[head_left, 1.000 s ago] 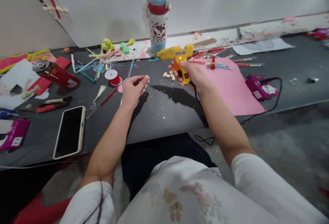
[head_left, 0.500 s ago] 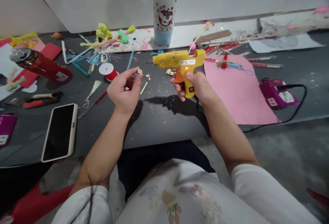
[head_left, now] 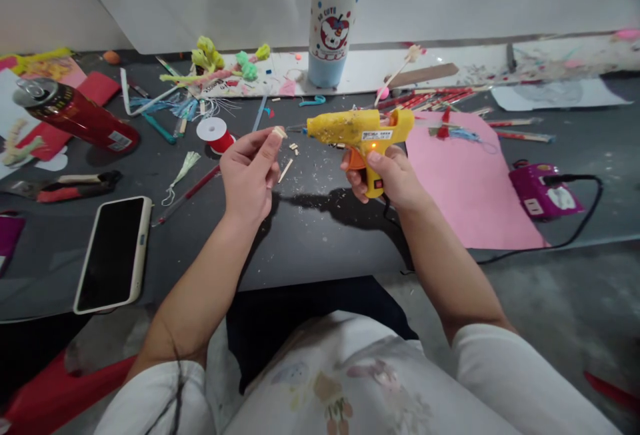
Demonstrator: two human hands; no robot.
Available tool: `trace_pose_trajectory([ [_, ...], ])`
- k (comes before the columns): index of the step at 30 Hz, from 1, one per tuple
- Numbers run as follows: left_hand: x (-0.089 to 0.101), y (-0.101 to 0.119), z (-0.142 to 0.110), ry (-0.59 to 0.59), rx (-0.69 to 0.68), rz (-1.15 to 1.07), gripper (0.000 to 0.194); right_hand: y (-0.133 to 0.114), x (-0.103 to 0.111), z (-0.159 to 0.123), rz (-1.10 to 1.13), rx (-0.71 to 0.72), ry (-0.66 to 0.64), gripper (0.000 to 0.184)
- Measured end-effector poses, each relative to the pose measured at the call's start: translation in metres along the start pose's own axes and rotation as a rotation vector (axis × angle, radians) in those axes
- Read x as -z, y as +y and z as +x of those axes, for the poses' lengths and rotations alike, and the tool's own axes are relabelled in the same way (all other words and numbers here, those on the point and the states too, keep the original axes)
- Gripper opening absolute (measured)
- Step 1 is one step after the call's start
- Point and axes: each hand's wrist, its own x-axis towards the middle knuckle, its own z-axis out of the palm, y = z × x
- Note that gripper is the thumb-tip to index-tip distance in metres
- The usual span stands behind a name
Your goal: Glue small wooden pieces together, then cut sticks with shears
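The hot-glue gun [head_left: 343, 127] the right hand [head_left: 399, 178] grips has neared wooden bits [head_left: 281, 132] the left hand [head_left: 249, 174] pinches, seemingly for gluing, needing steadiness.

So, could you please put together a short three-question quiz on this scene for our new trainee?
1. What colour is the trigger of the glue gun in the right hand?
a) blue
b) orange
c) green
2. True or false: the phone lies on the pink sheet.
3. What does the nozzle point toward?

Key:
1. b.
2. False: the phone lies on the dark tabletop, well apart from the pink sheet.
3. The small pale pieces pinched in the left hand.
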Motion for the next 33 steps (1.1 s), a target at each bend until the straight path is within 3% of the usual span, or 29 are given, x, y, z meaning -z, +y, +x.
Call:
trace_pose_trajectory([
  [33,0.0031,-0.0026,-0.0023,0.019,-0.093,0.167,0.021,0.0038,0.0035,-0.0026,-0.068,-0.014,-0.033,0.045],
])
